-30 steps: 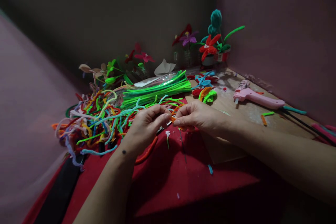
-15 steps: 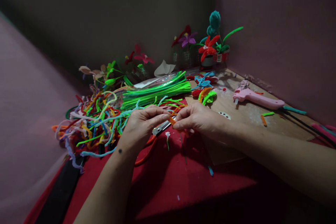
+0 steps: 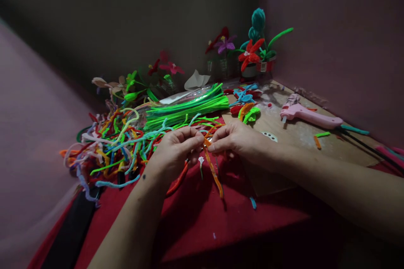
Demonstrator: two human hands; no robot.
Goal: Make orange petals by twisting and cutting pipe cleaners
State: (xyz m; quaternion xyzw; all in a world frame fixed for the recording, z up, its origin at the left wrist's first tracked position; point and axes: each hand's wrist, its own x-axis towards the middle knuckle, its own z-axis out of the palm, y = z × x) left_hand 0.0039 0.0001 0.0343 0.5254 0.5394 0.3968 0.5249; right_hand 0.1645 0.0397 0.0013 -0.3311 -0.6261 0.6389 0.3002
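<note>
My left hand and my right hand meet over the red cloth, both pinching the top of an orange pipe cleaner. Its free end hangs down toward me, almost to the cloth. A small white-tipped green piece lies just under my fingers. A thin dark wire lies beside it. Another orange-red pipe cleaner curves under my left hand.
A tangle of mixed-colour pipe cleaners fills the left. A bundle of bright green pipe cleaners lies behind my hands. A pink glue gun rests on a brown board at right. Finished pipe-cleaner flowers stand in the far corner.
The orange pipe cleaner now hangs down long from my fingers; before only a short bit showed between them. The metal blade seen under my hands half a second ago is hidden.
</note>
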